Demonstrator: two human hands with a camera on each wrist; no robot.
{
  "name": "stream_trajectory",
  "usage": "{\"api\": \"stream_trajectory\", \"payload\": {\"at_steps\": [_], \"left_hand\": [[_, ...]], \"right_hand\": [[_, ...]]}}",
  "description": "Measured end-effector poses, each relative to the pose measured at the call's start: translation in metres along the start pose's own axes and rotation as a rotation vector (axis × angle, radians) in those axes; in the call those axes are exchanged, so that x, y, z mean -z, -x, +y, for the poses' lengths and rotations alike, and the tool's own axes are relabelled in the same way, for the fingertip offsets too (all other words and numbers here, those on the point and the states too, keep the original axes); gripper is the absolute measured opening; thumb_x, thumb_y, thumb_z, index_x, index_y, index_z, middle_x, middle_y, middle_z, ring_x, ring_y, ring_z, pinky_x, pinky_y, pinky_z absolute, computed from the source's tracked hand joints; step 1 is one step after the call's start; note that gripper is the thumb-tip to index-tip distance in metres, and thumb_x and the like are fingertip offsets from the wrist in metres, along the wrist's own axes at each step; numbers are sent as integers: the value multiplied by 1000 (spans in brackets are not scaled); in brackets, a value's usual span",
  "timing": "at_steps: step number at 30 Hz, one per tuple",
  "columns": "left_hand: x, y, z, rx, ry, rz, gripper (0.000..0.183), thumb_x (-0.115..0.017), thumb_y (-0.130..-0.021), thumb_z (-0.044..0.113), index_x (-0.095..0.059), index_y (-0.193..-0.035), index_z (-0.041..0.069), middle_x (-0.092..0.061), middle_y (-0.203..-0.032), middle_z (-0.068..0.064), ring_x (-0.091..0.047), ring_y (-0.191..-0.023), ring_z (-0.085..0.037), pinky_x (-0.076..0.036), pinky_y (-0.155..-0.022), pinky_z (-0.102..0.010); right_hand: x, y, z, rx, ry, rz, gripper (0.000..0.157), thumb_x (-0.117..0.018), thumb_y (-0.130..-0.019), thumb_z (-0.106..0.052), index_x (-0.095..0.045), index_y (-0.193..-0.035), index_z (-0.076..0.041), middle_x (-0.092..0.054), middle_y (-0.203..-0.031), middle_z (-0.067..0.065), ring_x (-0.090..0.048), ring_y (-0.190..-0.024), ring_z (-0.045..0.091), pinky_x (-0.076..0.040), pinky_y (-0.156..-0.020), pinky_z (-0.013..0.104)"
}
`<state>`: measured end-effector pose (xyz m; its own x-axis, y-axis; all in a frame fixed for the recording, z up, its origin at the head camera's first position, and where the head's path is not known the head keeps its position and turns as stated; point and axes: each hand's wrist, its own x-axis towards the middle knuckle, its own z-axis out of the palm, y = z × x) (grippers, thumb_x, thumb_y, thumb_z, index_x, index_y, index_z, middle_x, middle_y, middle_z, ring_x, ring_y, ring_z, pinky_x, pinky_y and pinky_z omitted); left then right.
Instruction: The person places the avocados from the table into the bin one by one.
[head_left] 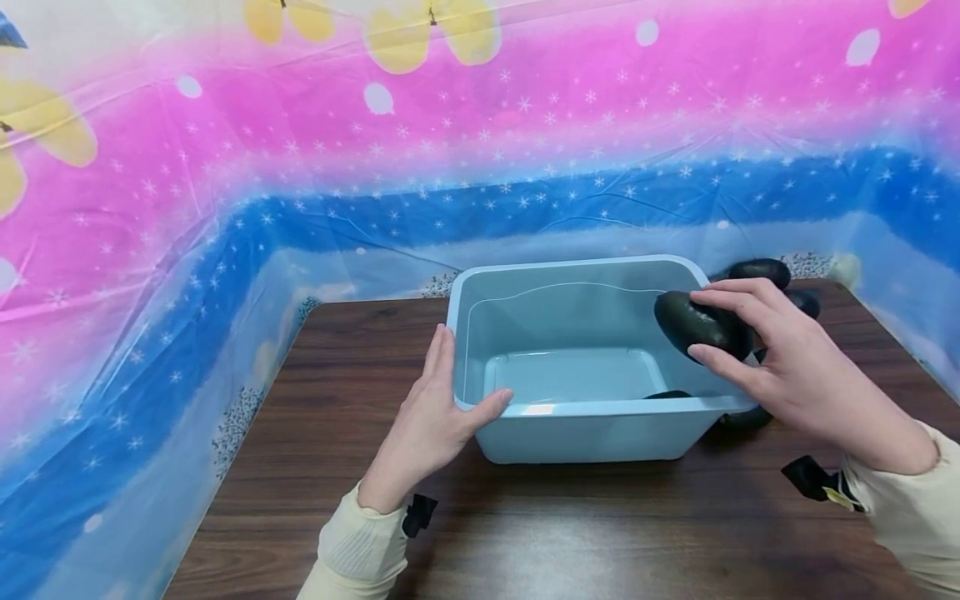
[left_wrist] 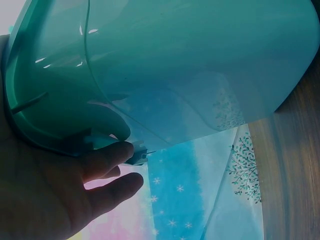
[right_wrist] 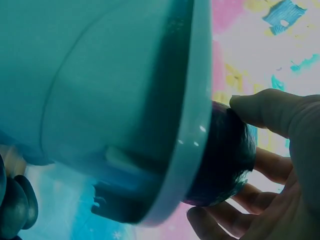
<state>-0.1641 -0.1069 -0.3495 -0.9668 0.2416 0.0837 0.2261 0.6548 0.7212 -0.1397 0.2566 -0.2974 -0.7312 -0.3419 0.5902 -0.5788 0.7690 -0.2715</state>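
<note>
- Gripping a dark oval object (head_left: pixel 701 327) between thumb and fingers: right hand (head_left: pixel 802 358), at the right end of the blue bin (head_left: pixel 585 437)!
- Left hand (head_left: pixel 427 417) touches the left rim, thumb spread wide.
- More dark ovals (head_left: pixel 761 272) beside the bin.

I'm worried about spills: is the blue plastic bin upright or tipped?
Upright: in the head view the blue plastic bin stands on the wooden table, its opening facing up.

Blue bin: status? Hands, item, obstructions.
Right hand holding dark oval object over right end of bin. Left hand against bin's near-left corner. Another dark object inside; nothing visibly in the way.
</note>
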Motion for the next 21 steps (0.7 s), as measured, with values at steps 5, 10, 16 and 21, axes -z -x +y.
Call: {"api": "stream_trajectory", "payload": {"at_steps": [5,10,16,21], "left_hand": [[0,0,0,-6,-7,3,114,-56,-79,77,4,-156,18,12,-161,7,-19,-144,-25,-28,-110,-52],[0,0,0,-10,-14,2,114,-56,-79,76,4,-156,18,12,-161,7,-19,-144,-26,-28,-110,-52],[1,-1,0,-4,-11,-1,114,-55,-78,78,5,-156,20,12,-161,7,-18,-145,-26,-28,-110,-53],[0,-1,-1,3,-9,-5,114,-54,-78,79,5,-156,20,12,-160,8,-18,-145,-25,-28,-110,-53]], "right_hand": [[-3,0,-2,-6,8,-4,60,-80,-80,-7,-56,-135,-10,-48,-136,10,-51,-102,17,-35,-69,20],[1,0,-3,-34,33,7,58,-79,-81,-9,-56,-135,-10,-48,-136,10,-50,-97,16,-34,-68,20],[5,3,-1,-51,44,11,56,-78,-83,-11,-57,-135,-9,-49,-136,10,-50,-115,26,-35,-75,20],[8,6,2,-88,48,21,54,-78,-84,-13,-58,-134,-9,-49,-136,10,-49,-118,29,-31,-80,10]]}}
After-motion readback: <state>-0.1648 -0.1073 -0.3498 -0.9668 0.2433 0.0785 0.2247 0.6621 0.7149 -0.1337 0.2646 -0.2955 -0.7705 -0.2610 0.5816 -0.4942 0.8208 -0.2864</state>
